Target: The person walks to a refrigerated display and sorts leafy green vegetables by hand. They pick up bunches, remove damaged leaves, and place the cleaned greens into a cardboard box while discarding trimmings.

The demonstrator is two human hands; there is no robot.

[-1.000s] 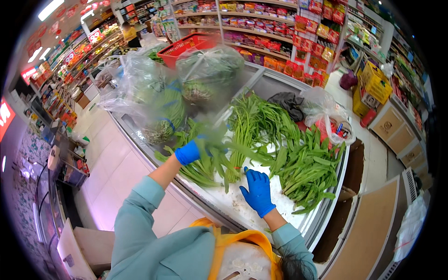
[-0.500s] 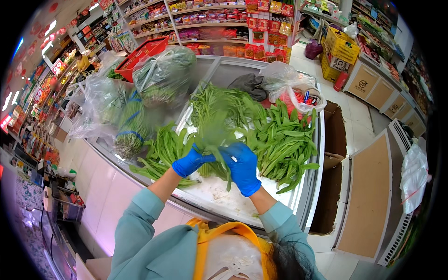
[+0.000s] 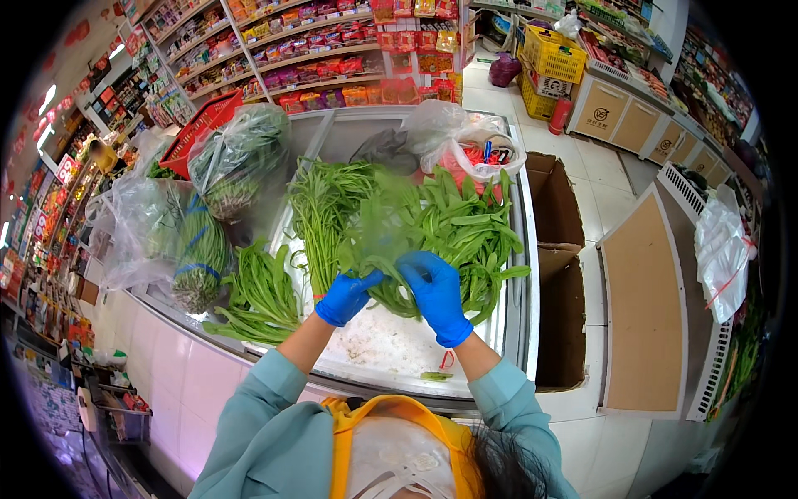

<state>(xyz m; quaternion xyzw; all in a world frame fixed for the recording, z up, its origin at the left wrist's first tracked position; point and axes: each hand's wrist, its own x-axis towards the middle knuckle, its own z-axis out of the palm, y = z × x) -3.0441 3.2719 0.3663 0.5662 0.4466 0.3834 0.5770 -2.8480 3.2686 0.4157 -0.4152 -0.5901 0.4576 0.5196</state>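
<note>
My left hand (image 3: pixel 347 298), in a blue glove, is closed on the near end of some long leafy greens (image 3: pixel 389 287). Opposite it, my right hand (image 3: pixel 435 296), also gloved, pinches the same greens with bent fingers. Their upper leaves are blurred. To the left lie a bunch of thin-stemmed greens (image 3: pixel 313 224), with a bit of red near its base, and a pile of broad leaves (image 3: pixel 259 291). More long leaves (image 3: pixel 470 233) spread out on the right. A thin red tie (image 3: pixel 447 360) and a leaf scrap (image 3: pixel 435 376) lie on the white surface (image 3: pixel 366 353) near me.
Bagged greens (image 3: pixel 237 158), a blue-banded bundle (image 3: pixel 202 249) and a red basket (image 3: pixel 199 125) occupy the left. A plastic bag of red things (image 3: pixel 478 162) sits at the back right. Cardboard boxes (image 3: pixel 559 316) stand beside the counter's right edge (image 3: pixel 529 274); snack shelves (image 3: pixel 307 50) rise behind.
The view has swung, so the scene sits further left. The hands stay close together at the greens, now nearer the right-hand leaves. A red tie and leaf scrap now show on the white surface.
</note>
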